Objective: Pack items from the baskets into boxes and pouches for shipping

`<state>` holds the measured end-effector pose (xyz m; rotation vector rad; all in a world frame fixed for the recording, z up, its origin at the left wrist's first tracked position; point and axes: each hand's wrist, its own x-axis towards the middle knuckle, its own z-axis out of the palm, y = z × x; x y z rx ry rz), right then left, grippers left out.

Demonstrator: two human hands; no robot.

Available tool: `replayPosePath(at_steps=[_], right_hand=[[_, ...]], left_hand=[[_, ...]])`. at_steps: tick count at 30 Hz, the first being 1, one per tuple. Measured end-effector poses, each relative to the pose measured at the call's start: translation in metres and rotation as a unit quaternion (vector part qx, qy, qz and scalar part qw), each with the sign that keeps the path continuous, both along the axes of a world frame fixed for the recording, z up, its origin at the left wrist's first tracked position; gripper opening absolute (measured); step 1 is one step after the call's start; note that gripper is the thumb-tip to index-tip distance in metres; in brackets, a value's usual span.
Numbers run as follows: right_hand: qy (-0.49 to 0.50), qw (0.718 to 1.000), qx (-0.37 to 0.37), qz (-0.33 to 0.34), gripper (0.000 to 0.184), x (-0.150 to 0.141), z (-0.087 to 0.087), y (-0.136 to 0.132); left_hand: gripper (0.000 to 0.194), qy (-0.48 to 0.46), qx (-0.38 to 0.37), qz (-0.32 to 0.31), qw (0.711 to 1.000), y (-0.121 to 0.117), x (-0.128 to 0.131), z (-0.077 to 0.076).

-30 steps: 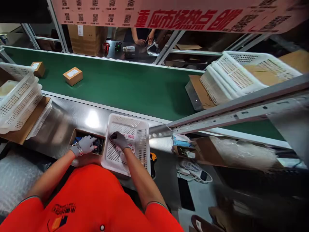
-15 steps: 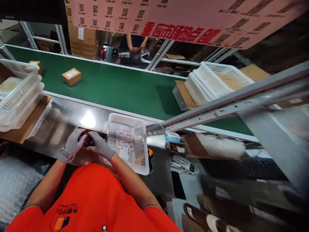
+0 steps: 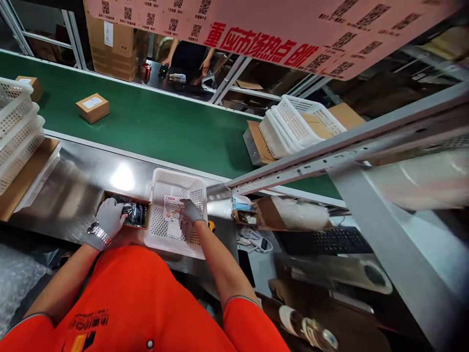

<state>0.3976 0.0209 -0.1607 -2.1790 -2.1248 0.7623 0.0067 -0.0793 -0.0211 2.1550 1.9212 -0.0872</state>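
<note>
The gloved left hand (image 3: pixel 108 216) grips a small brown cardboard box (image 3: pixel 124 215) on the steel counter (image 3: pixel 73 190); the gloved right hand (image 3: pixel 190 211) pinches a printed paper slip (image 3: pixel 171 208) in the white perforated plastic basket (image 3: pixel 176 182).

A green conveyor belt (image 3: pixel 164 127) runs behind a steel worktable (image 3: pixel 80 186), beneath a pink banner (image 3: pixel 256 34).

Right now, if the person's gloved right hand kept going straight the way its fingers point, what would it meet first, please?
The right hand lies inside the white perforated plastic basket, fingers pointing left onto the printed paper slips. It seems to touch them already; beyond them, probably the basket's left wall, though depth is unclear.
</note>
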Motion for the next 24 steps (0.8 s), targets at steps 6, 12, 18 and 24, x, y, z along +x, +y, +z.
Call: replayPosePath(at_steps=[6,12,18,24], right_hand=[[-0.062,0.994,-0.041,0.078,0.053,-0.003,-0.011,0.027],[-0.096,0.987,-0.088,0.092,0.048,0.0,-0.009,0.046],[-0.016,0.987,-0.132,0.095,0.015,0.017,0.018,0.046],[0.101,0.992,-0.053,0.052,0.043,0.043,0.059,0.009]], left_hand=[[0.046,-0.041,-0.027,-0.018,0.999,0.003,0.024,-0.008],[0.047,0.038,-0.129,0.02,0.991,0.013,0.021,-0.024],[0.048,0.054,-0.147,0.009,0.988,0.015,0.022,-0.01],[0.045,-0.02,-0.014,-0.028,0.999,0.008,0.021,-0.004]])
